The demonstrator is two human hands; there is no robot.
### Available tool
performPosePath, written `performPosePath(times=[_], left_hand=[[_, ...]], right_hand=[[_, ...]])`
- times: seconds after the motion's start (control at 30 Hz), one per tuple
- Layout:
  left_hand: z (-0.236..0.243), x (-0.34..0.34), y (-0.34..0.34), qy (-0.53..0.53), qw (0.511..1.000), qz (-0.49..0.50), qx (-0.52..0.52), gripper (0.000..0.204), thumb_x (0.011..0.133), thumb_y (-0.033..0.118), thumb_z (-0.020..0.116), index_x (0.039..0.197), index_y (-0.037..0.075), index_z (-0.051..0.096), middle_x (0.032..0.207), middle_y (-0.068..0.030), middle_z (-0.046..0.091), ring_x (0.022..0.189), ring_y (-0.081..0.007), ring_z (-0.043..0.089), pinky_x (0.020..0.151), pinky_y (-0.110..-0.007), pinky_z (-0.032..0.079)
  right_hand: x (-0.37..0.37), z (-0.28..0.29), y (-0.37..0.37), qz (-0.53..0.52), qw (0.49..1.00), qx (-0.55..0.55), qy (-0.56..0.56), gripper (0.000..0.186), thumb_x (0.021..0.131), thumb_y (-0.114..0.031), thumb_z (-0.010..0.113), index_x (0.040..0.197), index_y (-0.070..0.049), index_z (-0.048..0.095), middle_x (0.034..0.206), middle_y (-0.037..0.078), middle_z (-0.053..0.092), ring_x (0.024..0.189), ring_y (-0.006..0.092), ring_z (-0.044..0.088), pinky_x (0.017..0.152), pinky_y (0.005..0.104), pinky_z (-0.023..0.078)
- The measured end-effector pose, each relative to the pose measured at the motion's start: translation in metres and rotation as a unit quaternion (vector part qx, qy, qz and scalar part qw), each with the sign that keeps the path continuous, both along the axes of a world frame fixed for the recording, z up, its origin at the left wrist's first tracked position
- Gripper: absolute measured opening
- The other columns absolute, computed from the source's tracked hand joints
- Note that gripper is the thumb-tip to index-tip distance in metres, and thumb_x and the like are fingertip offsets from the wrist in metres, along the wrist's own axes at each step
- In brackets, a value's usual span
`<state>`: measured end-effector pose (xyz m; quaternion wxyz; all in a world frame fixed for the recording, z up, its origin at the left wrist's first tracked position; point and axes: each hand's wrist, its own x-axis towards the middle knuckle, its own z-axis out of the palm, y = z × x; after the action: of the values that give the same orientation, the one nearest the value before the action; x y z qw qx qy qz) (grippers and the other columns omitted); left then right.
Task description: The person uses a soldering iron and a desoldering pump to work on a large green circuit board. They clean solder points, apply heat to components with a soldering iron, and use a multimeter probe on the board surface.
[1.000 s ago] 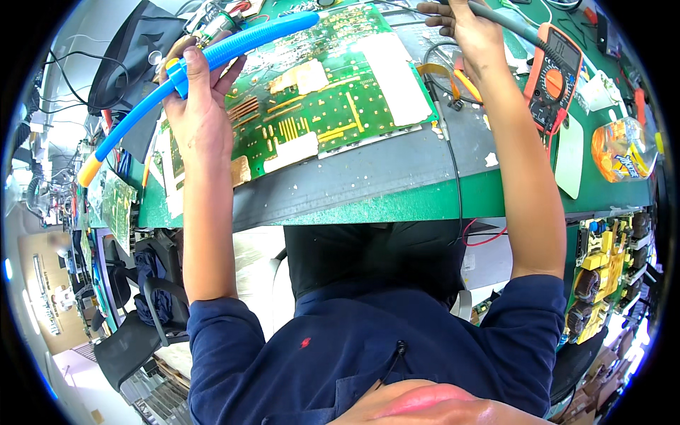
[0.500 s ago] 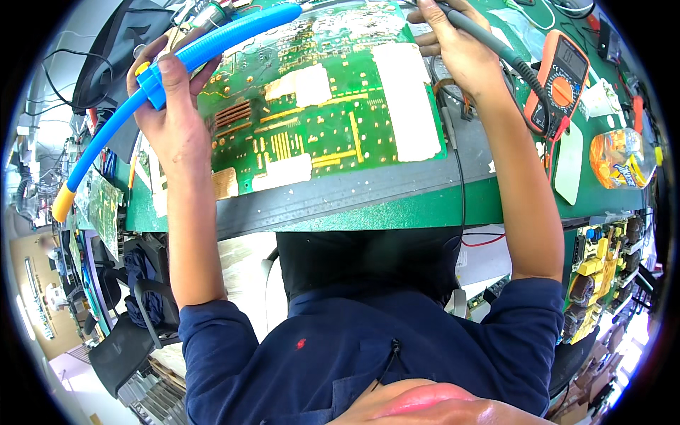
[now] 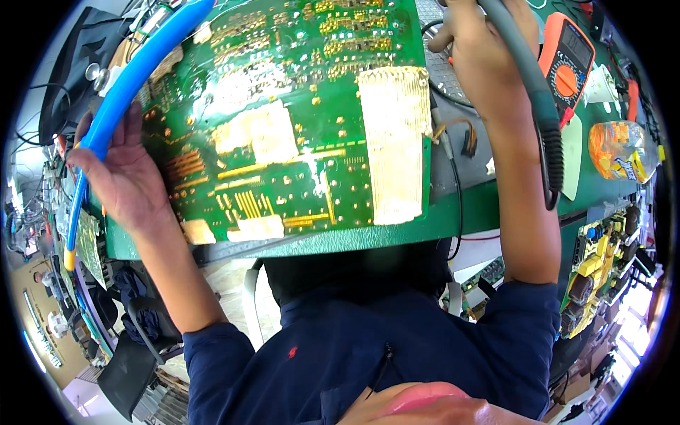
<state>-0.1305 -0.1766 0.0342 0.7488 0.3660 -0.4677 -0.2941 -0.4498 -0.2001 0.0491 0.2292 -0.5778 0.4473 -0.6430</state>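
Note:
A large green circuit board lies in front of me, with gold traces and pale, whitish patches over several areas. At its left side my left hand is closed around a bright blue hose, the thumb across it and the fingers partly hidden behind. The hose ends in a yellow tip at the lower left. Beyond the board's right edge, my right hand is closed on a thick grey tool handle. A ribbed sleeve hangs from that handle along my forearm; its working end is not visible.
An orange multimeter lies on the right, beside a pale green flat piece and a clear plastic container with orange contents. A thin black cable runs over the green table's edge. More boards stand at the lower right.
The board has come nearer and left, now covering much of the grey strip along the table's front. My left hand and the hose have moved left and nearer. The grey handle's sleeve has swung downward.

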Motion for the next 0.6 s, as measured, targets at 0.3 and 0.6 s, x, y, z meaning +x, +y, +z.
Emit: performPosePath(times=[0.3, 0.6], left_hand=[[-0.002, 0.009, 0.006, 0.018, 1.0, 0.021, 0.011, 0.061, 0.098, 0.05, 0.039, 0.132, 0.001, 0.048, 0.126, -0.0197, 0.057, 0.118, -0.035, 0.056, 0.105, -0.048, 0.042], [-0.001, 0.015, 0.011, 0.01, 1.0, 0.001, 0.015, 0.064, 0.098, 0.051, 0.038, 0.135, 0.0, 0.044, 0.125, -0.0219, 0.057, 0.117, -0.034, 0.057, 0.102, -0.047, 0.044]], right_hand=[[-0.001, 0.001, -0.002, -0.072, 0.996, -0.032, 0.044, 0.025, 0.097, -0.024, 0.056, 0.111, -0.004, 0.062, 0.072, 0.002, 0.056, 0.052, 0.004, 0.049, 0.047, 0.0167, 0.039], [0.002, 0.017, 0.008, -0.054, 0.993, -0.008, 0.107, 0.022, 0.096, -0.012, 0.055, 0.115, -0.002, 0.061, 0.061, 0.001, 0.054, 0.047, 0.0042, 0.046, 0.043, 0.0197, 0.036]])
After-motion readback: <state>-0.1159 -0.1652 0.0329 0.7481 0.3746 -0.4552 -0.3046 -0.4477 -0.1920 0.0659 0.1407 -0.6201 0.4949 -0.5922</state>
